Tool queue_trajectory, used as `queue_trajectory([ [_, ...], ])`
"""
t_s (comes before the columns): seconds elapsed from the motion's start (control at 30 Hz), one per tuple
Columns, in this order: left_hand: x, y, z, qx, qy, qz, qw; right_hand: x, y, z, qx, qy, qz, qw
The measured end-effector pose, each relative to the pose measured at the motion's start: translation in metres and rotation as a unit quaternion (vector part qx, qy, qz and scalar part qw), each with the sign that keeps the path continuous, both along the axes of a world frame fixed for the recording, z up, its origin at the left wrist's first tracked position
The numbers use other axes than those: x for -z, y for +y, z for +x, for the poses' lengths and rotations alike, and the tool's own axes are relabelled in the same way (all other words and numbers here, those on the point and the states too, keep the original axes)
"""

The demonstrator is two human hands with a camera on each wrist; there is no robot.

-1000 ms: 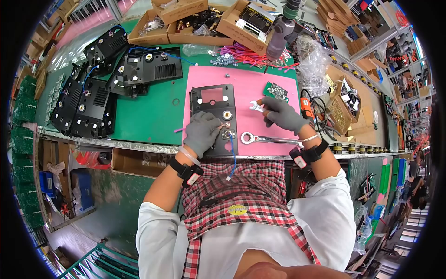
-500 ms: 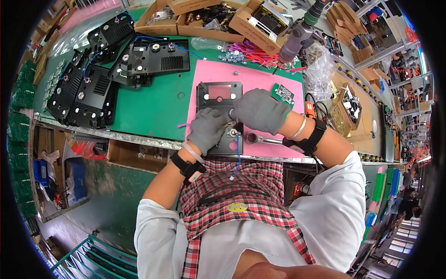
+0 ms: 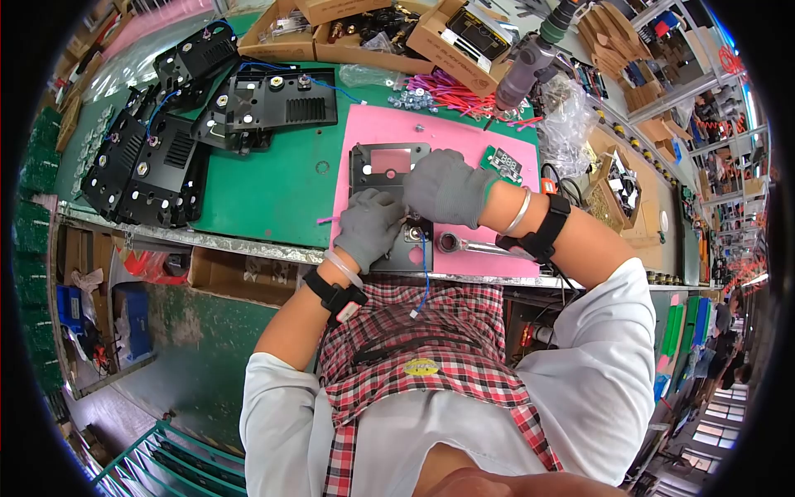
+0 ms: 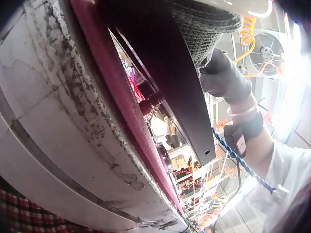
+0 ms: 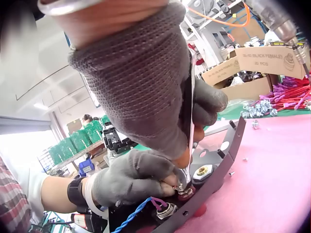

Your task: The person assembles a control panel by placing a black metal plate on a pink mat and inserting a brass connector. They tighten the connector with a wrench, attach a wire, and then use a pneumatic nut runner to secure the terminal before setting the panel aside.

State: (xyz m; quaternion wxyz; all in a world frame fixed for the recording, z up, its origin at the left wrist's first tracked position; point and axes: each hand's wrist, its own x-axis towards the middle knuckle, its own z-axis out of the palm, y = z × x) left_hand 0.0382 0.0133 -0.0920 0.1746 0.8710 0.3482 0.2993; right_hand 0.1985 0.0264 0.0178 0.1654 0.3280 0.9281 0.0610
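A black metal panel (image 3: pixel 421 260) lies on the pink mat, with hex-nut fittings and a twisted blue wire (image 5: pixel 132 213) on it. My gloved left hand (image 3: pixel 368 229) rests over the panel's left side; its bare fingertips pinch a small metal terminal (image 5: pixel 183 191). My right hand (image 3: pixel 447 189), gloved too, is above the panel, gripping a shiny wrench (image 5: pixel 191 145) that stands steeply, its lower end at that terminal. In the head view this hand hides the wrench. A ratchet wrench (image 3: pixel 451 242) lies just right of the panel.
A small circuit board (image 3: pixel 503 163) sits at the mat's upper right. A power screwdriver (image 3: pixel 520 79) hangs above red-purple wires (image 3: pixel 464 95). Several finished-looking black panels (image 3: pixel 281 99) are stacked at the left, with cardboard boxes (image 3: pixel 377 58) behind.
My right hand has come left with the wrench, from beside the panel to over the terminal, and shifted slightly further left since half a second ago. The left hand stays at the terminal.
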Motion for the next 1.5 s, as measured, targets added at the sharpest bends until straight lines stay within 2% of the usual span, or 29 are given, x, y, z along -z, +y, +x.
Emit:
queue_trajectory([
  [0.17,0.001,0.000,0.000,-0.005,0.027,-0.006,1.000,-0.007,0.004,-0.005,0.023,-0.052,-0.033,0.998],
  [0.27,0.001,0.000,0.000,-0.007,0.019,-0.016,1.000,0.004,0.002,0.004,0.045,0.008,-0.014,0.999],
  [0.37,0.001,0.000,-0.001,0.002,0.027,-0.027,0.999,-0.007,-0.010,0.010,0.163,0.003,-0.091,0.982],
  [0.47,0.001,0.000,-0.001,0.002,0.017,-0.033,0.999,0.022,-0.038,0.031,0.204,0.126,-0.093,0.966],
  [0.57,0.002,0.000,-0.001,0.007,0.035,-0.032,0.999,0.041,-0.083,0.016,0.299,0.081,0.044,0.950],
  [0.67,-0.001,-0.002,-0.002,0.007,0.052,-0.032,0.998,0.038,-0.086,0.012,0.358,0.068,0.019,0.931],
  [0.77,-0.002,0.001,-0.001,0.011,0.032,-0.058,0.998,0.011,-0.062,0.031,0.315,0.087,-0.042,0.944],
  [0.8,-0.003,0.000,-0.002,0.010,0.031,-0.058,0.998,0.011,-0.055,0.040,0.277,0.120,-0.007,0.953],
  [1.03,-0.003,0.000,-0.002,0.008,0.020,-0.052,0.998,0.001,-0.022,0.034,0.145,0.030,-0.066,0.987],
  [1.37,0.003,0.002,-0.001,0.004,0.035,-0.055,0.998,-0.012,-0.003,0.018,0.071,-0.002,-0.050,0.996],
  [1.5,-0.004,0.001,0.000,0.005,-0.002,-0.016,1.000,-0.008,0.007,0.015,0.039,-0.012,-0.057,0.998],
])
